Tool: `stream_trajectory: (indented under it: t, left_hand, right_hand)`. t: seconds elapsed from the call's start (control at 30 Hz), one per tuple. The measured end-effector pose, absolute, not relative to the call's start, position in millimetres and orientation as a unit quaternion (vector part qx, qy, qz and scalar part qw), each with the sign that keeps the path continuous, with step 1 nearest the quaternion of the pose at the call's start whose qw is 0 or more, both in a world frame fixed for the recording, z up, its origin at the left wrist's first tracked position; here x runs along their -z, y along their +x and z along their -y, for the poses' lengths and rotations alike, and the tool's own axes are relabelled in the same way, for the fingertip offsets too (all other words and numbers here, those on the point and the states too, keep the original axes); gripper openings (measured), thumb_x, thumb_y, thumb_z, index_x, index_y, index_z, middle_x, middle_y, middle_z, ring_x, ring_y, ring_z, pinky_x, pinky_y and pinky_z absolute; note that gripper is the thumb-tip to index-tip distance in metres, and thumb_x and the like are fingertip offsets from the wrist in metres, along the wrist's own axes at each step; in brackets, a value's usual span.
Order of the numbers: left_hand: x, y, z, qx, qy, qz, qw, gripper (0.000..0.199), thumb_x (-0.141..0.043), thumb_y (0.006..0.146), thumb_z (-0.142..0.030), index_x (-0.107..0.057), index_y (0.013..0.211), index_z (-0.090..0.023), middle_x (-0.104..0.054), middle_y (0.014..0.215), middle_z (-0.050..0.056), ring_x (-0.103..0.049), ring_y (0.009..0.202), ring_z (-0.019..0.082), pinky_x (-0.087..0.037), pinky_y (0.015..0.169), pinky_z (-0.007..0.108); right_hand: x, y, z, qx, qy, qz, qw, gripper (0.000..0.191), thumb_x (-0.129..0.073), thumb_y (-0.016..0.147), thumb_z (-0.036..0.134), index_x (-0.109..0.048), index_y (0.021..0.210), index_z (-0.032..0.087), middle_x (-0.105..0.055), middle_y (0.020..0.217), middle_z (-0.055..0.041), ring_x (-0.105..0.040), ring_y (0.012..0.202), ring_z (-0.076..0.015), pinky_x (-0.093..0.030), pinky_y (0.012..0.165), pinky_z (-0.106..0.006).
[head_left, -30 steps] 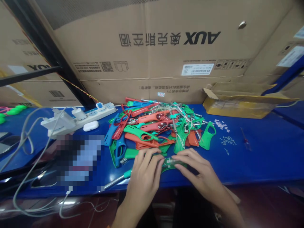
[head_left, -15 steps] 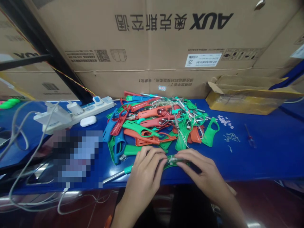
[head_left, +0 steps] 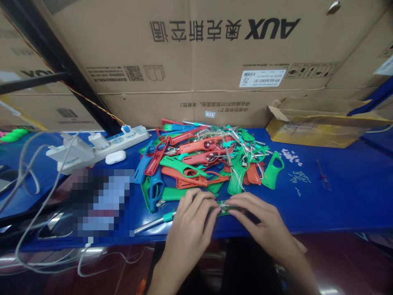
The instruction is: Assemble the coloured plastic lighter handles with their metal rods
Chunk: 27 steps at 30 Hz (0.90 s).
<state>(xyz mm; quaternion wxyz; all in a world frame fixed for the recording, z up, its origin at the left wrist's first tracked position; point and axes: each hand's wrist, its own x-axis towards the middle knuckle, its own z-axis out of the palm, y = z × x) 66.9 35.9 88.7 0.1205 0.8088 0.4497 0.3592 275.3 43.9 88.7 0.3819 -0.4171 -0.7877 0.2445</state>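
A green utility lighter (head_left: pixel 223 207) with a long metal tube (head_left: pixel 150 225) lies at the table's front edge, its innards showing between my fingertips. My left hand (head_left: pixel 195 219) is closed over its middle, fingers bent and thumb pressed in. On the other end, my right hand (head_left: pixel 256 215) pinches with thumb and fingertips. Both hands cover most of the lighter's body. Just beyond them is a heap of red, blue, green and orange lighter shells (head_left: pixel 196 157), mixed with metal tubes and thin white wires. One green shell (head_left: pixel 187 194) lies close to my left fingers.
A power strip (head_left: pixel 119 141) with chargers, a white earbud case (head_left: pixel 116 157) and a blurred-out phone (head_left: pixel 106 200) are on the left. To the right are pink bits (head_left: pixel 290 156), small pins (head_left: pixel 297 177), a screwdriver (head_left: pixel 324 178) and an opened carton (head_left: pixel 313 131). Large cardboard (head_left: pixel 190 61) stands behind.
My left thumb and fingertips have shifted slightly to the right, nearer my right fingertips. Both hands stay on the lighter; the view has moved a little.
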Motion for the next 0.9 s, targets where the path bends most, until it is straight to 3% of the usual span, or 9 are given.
stream_trajectory:
  t: [0.33,0.9]
  left_hand:
    - [-88.2,64.2,-36.5,-0.381,0.794,-0.448,0.152,0.012,-0.055,0.101,-0.013,-0.061,0.107,-0.022,-0.069,0.109,0.004,-0.055,0.108,0.022,-0.047,0.097,0.041]
    - [-90.7,63.7,-34.8,-0.372,0.796,-0.448,0.165,0.014,-0.053,0.101,-0.013,-0.063,0.107,-0.021,-0.069,0.106,0.006,-0.057,0.105,0.023,-0.049,0.093,0.041]
  right_hand:
    - [-89.3,277.1,-42.5,-0.247,-0.426,0.779,0.389,0.017,-0.064,0.098,0.019,-0.071,0.111,0.027,-0.073,0.107,0.0012,-0.069,0.099,-0.0118,-0.053,0.09,-0.021]
    - [-90.8,277.0,-42.5,-0.24,-0.435,0.782,0.376,0.017,-0.062,0.1,0.026,-0.073,0.113,0.027,-0.076,0.106,-0.0022,-0.071,0.098,-0.0182,-0.059,0.088,-0.031]
